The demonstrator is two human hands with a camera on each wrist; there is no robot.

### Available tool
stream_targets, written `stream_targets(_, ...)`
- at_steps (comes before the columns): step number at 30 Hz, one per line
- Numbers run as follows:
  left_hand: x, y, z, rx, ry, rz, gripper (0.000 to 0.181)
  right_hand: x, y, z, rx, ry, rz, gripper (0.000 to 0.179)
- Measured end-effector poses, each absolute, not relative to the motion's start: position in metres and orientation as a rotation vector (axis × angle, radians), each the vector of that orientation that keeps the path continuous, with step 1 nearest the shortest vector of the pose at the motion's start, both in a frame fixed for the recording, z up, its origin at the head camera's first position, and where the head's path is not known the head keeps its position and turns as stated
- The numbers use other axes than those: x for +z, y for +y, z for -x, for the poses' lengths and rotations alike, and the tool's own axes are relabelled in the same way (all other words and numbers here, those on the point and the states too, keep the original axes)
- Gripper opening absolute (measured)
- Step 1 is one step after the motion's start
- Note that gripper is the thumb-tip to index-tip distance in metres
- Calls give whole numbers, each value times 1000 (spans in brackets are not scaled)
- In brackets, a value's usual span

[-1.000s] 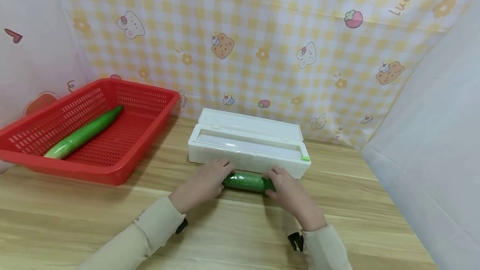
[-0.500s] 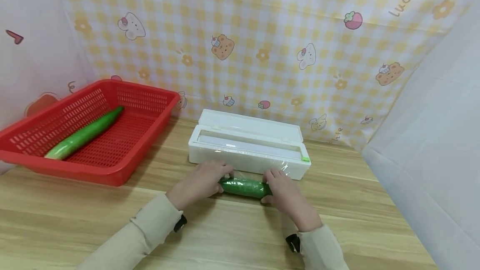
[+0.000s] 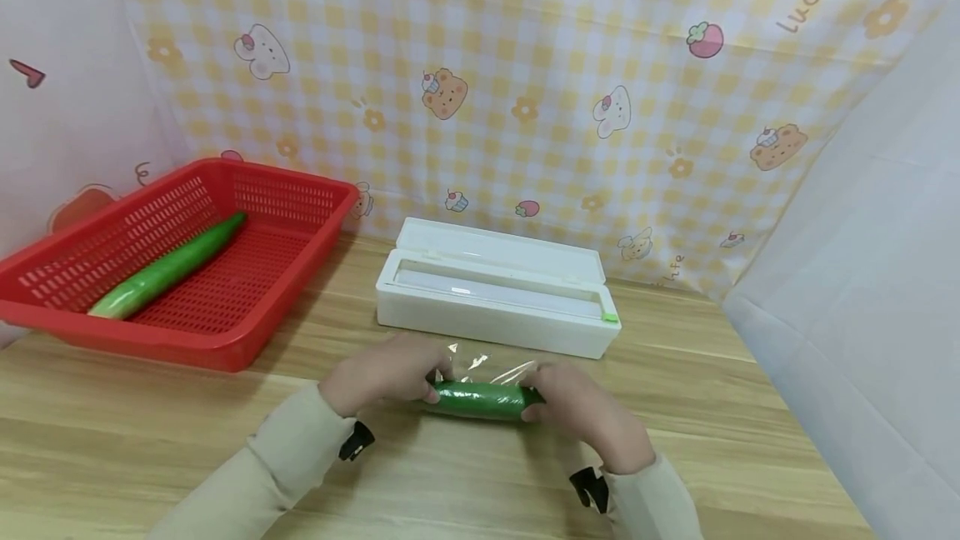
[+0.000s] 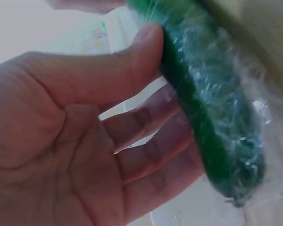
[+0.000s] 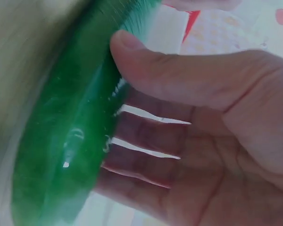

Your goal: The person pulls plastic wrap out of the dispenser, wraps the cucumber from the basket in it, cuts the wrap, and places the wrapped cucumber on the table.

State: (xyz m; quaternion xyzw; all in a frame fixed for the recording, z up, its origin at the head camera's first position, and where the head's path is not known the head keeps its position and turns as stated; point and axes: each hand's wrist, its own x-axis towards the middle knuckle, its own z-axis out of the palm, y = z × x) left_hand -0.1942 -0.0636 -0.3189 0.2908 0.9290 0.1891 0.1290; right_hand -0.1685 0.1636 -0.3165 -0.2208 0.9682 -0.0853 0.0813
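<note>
A green cucumber [image 3: 480, 400] lies crosswise in front of the white box, with clear cling film [image 3: 480, 363] around it and spread on its far side. My left hand [image 3: 390, 375] grips its left end, thumb on the near side and fingers behind. At the other end my right hand [image 3: 581, 408] holds it the same way. The left wrist view shows crinkled film over the cucumber [image 4: 212, 103], loose and bunched past its tip. In the right wrist view the film lies smooth and shiny on the cucumber [image 5: 66, 141], my thumb pressed to its side.
Behind the hands stands a white cling film dispenser box [image 3: 495, 323], lid raised, a green slider [image 3: 611, 317] at its right end. On the left a red basket [image 3: 232, 348] holds another cucumber [image 3: 172, 269]. A checked cloth [image 3: 525, 65] hangs behind the wooden table [image 3: 712, 373].
Both hands have rolled the cucumber toward the body, away from the dispenser box. More film now shows between the cucumber and the box. The basket and box have stayed in place.
</note>
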Motion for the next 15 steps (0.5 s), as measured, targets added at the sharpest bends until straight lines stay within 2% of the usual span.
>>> stream_targets(9,-318,-67,195,481,2542,-833,28,-308,161,160,-377,2742,603,15)
stream_targets(15,-321,-68,198,555,2525,-788,27,-309,157,159,-325,2782,534,31)
